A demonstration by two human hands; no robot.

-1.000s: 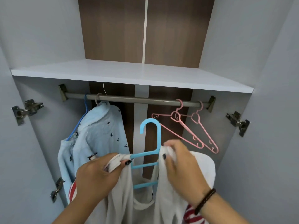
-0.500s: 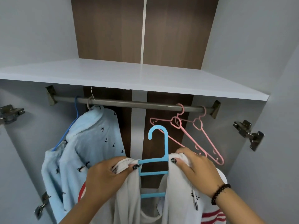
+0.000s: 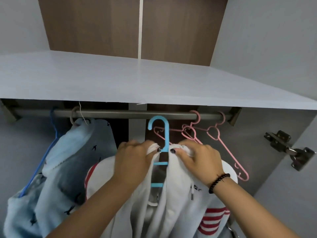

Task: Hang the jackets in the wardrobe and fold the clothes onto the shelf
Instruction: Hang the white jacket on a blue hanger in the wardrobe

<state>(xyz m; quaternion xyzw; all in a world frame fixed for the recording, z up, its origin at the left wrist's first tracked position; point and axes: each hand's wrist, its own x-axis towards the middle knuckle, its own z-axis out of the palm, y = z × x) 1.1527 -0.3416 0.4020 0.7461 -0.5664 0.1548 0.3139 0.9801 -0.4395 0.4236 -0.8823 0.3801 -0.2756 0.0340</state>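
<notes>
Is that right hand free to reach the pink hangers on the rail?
Probably not yet: the right hand grips the white jacket on the blue hanger. The pink hangers hang close by, unobstructed.

White jacket's (image 3: 173, 194) hem cut off below; blue hanger's (image 3: 161, 152) shoulders hidden.

There is a single view, from a wide-angle camera worn on the person's head. It faces straight into an open wardrobe and tilts slightly down. It sits close in: the white shelf (image 3: 120, 79) spans the full width of the picture, seen from a little above so its top shows, and the hanging rail (image 3: 130, 115) runs just beneath its front edge. Both forearms rise from the bottom edge toward the middle. Straight lines bow near the borders, as the shelf's front edge does. A door hinge (image 3: 289, 150) shows at the right margin.
</notes>
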